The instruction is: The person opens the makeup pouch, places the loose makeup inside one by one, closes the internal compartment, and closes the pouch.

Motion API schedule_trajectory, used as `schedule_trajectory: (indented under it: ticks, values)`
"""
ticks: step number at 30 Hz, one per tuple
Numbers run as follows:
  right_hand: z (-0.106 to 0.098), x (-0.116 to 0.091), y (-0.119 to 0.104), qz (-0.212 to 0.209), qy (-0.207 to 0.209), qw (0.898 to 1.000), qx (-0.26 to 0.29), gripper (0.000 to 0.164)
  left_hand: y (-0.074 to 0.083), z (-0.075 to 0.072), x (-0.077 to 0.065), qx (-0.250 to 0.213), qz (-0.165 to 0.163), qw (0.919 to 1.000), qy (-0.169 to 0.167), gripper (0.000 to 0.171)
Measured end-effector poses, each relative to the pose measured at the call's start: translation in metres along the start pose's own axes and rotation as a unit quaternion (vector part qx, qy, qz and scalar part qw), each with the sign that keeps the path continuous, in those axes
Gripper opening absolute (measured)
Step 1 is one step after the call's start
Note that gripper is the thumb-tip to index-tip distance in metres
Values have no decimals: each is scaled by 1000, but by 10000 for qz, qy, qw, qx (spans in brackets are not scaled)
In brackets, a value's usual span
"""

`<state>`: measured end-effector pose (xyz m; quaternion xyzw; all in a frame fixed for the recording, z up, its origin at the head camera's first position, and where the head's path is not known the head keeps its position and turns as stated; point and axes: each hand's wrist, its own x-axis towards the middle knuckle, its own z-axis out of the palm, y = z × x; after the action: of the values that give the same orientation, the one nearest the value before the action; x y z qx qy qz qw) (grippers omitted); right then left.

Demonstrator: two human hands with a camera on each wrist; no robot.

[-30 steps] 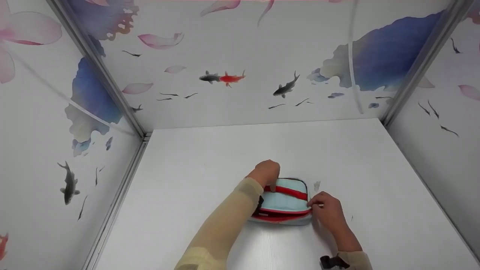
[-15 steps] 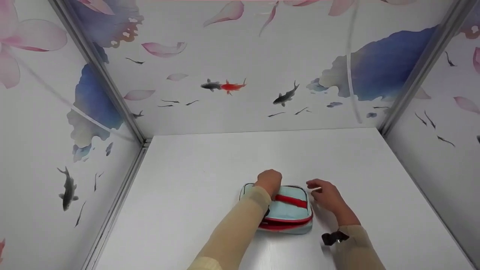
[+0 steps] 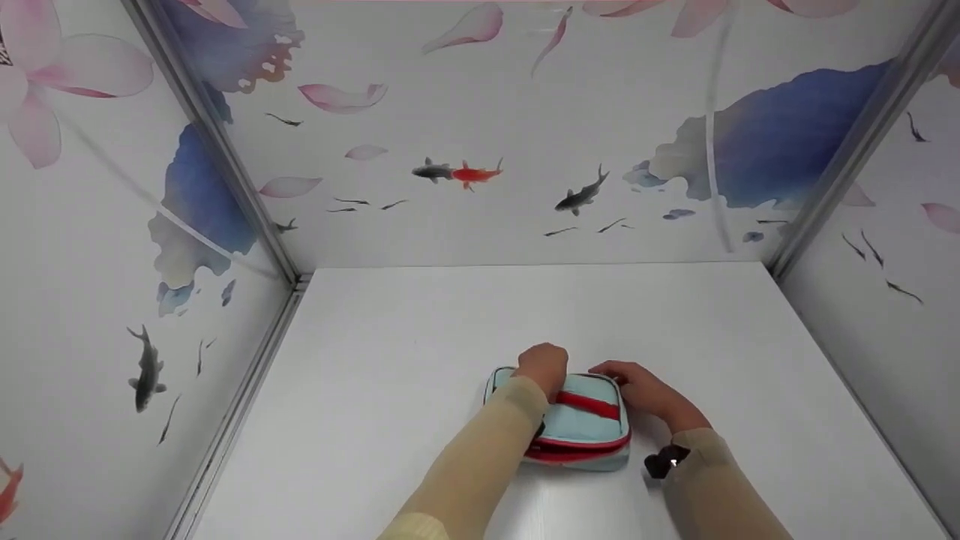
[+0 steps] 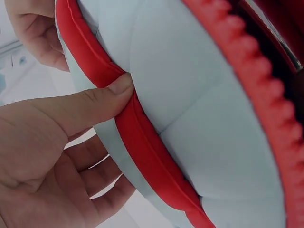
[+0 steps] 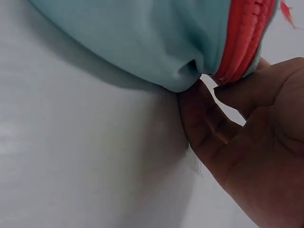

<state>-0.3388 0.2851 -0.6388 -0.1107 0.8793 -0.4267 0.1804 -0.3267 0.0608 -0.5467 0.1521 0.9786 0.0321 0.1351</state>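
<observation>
A light blue zip pouch [image 3: 583,429] with a red strap handle [image 3: 589,405] lies on the white table. Its red zipper [image 4: 259,85] gapes along the near side, over a dark red inside with a shiny strip. My left hand [image 3: 544,367] grips the far edge of the pouch, thumb [image 4: 107,97] pressed on the strap and fingers behind the edge. At the far right corner my right hand [image 3: 646,390] pinches the pouch; in the right wrist view the thumb [image 5: 247,92] lies against the zipper's end, with fingers tucked under the corner. My left forearm hides the pouch's left part.
White panels painted with fish and petals form the back wall [image 3: 465,232], left wall [image 3: 90,300] and right wall [image 3: 847,315]. Metal corner posts [image 3: 232,172] join them. A black wrist camera [image 3: 664,461] sits on the right sleeve.
My right hand has gone from the pouch's near right side, off it, to the far right corner, where it now holds on. My left hand keeps its hold on the far edge.
</observation>
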Motion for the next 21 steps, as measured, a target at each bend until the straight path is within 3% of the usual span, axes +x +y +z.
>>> schedule_trajectory:
  ticks: [7,15,21]
  values:
    - [-5,-2,4,138,165,9993,-297,24,3,2,5,-118,-108,9998,120,21]
    - [-4,0,5,300,833,9959,-180,20,2,10,9,78,-49,9998,165,18]
    - [-3,-1,8,512,1334,9895,215,18,2,11,6,181,36,9997,171,18]
